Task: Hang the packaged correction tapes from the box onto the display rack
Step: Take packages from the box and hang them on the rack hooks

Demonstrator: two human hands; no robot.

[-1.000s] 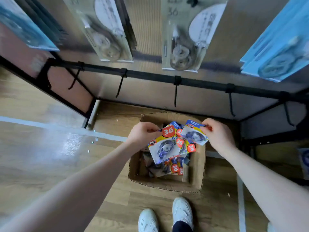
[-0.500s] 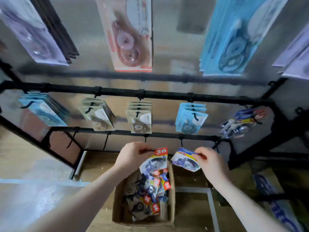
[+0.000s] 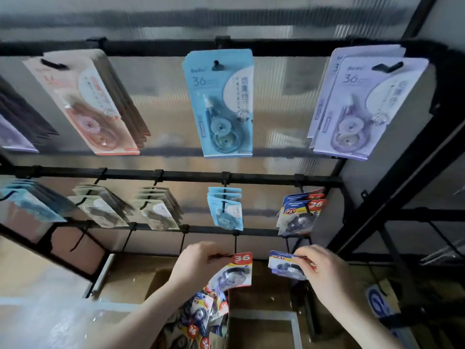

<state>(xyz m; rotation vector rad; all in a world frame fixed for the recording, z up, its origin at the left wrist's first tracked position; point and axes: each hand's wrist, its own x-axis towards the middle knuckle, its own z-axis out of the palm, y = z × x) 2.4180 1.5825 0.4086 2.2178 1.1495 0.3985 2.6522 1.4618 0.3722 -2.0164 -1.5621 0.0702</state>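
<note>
- A cardboard box [image 3: 161, 285] sits on the wooden floor at the near centre, below the display rack [image 3: 251, 178]. It holds a jumble of packaged correction tapes [image 3: 198, 321] with yellow, blue and red cards; red round stickers reading "36" show on several.
- The left hand [image 3: 198, 264] is raised just above the box, fingers and thumb pinching the top edge of one packaged tape [image 3: 232, 273], which hangs down from the grip. Its red corner label reads "36".
- The right hand [image 3: 324, 270] is held to the right at about the same height, thumb and fingers clamped on the right end of a second packaged tape [image 3: 285, 265], which lies nearly flat. The writing on its blue header is too blurred to read.
- The two hands are apart, each with its own pack, both just below the rack's lowest bar with its bare hooks.
- On the middle row, far right, a hook carries matching blue-and-red packs [image 3: 300, 212] marked "36".
- On the top row hang a peach pack [image 3: 85, 104] at left, a blue pack [image 3: 221, 102] in the middle and a lilac pack [image 3: 357, 107] at right; the blue and lilac ones show "36".
</note>
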